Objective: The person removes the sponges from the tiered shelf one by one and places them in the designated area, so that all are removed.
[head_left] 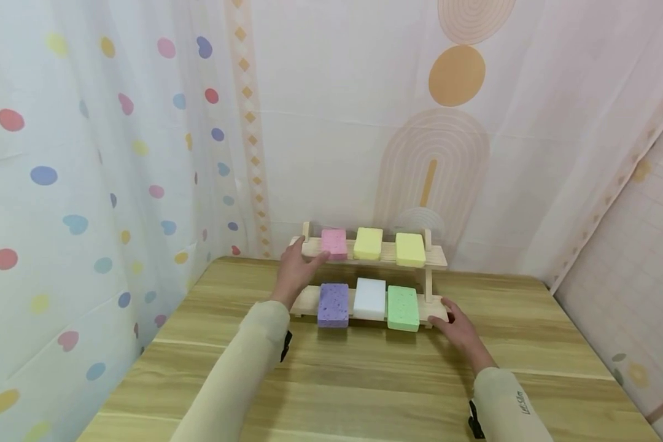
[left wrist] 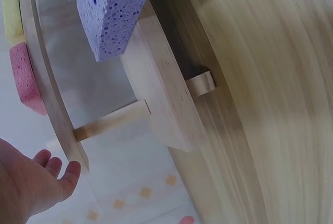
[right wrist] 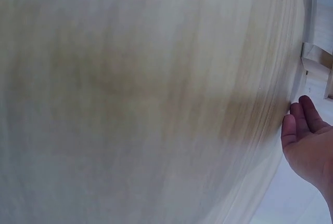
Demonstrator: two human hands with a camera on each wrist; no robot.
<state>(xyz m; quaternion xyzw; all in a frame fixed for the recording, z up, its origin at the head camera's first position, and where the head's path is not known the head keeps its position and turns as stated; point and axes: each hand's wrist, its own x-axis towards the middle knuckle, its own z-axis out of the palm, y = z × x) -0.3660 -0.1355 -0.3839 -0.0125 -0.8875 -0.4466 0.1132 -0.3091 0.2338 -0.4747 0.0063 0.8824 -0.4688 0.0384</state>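
A two-tier wooden display rack (head_left: 306, 302) stands on the table. Its upper shelf carries a pink sponge (head_left: 334, 244) and two yellow sponges (head_left: 368, 244); a purple sponge (head_left: 333, 306), a white sponge (head_left: 370, 298) and a green sponge (head_left: 403, 308) lie along the lower one. My left hand (head_left: 296, 270) holds the upper shelf's left end, thumb at its front edge close to the pink sponge. At the lower shelf's right end, my right hand (head_left: 460, 328) grips with thumb in front and fingers behind. The right wrist view (right wrist: 309, 148) hides my right thumb.
The wood-grain table (head_left: 353, 380) extends in front of the rack and to both sides. Behind it hangs a patterned curtain (head_left: 331, 153). A dotted curtain (head_left: 105, 196) borders the left side, and another pale curtain (head_left: 630, 258) the right.
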